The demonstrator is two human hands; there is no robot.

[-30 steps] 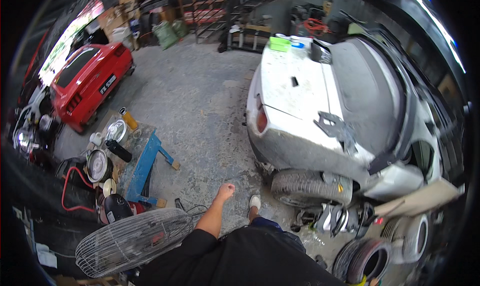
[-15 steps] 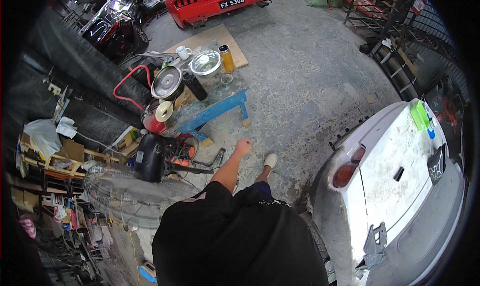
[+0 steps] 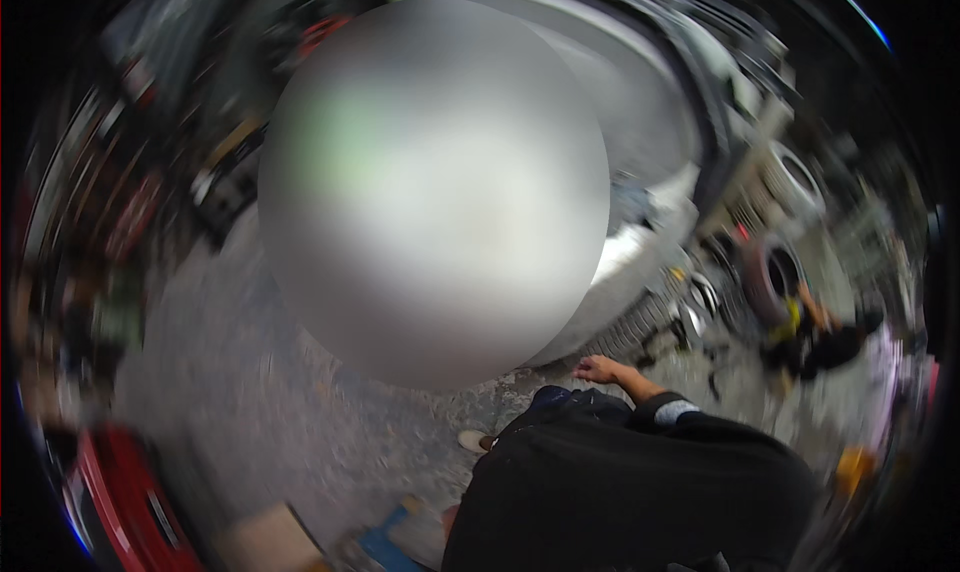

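Note:
My right hand (image 3: 597, 370) hangs in front of my dark shirt with its fingers loosely apart. Nothing shows in it. It is nearest to the lower side of a white car (image 3: 620, 272) and the tyre tread beside it, without touching them. A sliver of skin shows at the left edge of my shirt, perhaps part of my left arm; the left hand itself cannot be seen. A large round blur hides most of the white car and whatever lies on it. One pale shoe (image 3: 474, 440) stands on the concrete floor.
Loose tyres (image 3: 770, 277) lie to the right, and a person (image 3: 825, 342) is low down beside them. A red car (image 3: 130, 502) is at the lower left. Near it are a wooden board (image 3: 275, 542) and a blue stand (image 3: 390, 547). Motion smears the edges.
My view has swung right, from the cluttered table to the white car. The left hand has gone out of sight and the right hand has come in.

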